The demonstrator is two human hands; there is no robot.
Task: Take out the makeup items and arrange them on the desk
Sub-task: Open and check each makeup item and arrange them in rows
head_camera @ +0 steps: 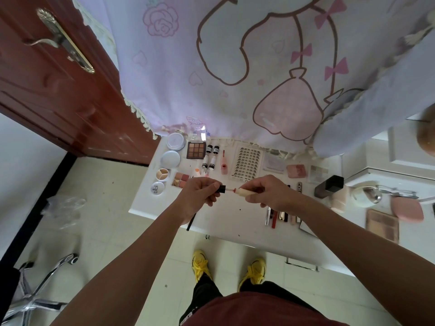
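White table point(226, 222), pink cloth point(179, 74) behind. Your left hand point(200, 194) pinches the black cap point(222, 188), wand point(229, 190) out; right hand point(268, 192) grips the cream tube point(243, 191) above table centre, palettes point(196, 150) at 10 o'clock. Prob. light, stiff, slick plastic: hold barrel mid-body, keep wet tip clear.

Light: bright, soft, diffuse through curtain point(235, 67)
Shadows: faint
Distortion: strong fisheye bending at edges
Focus: right edge blurred
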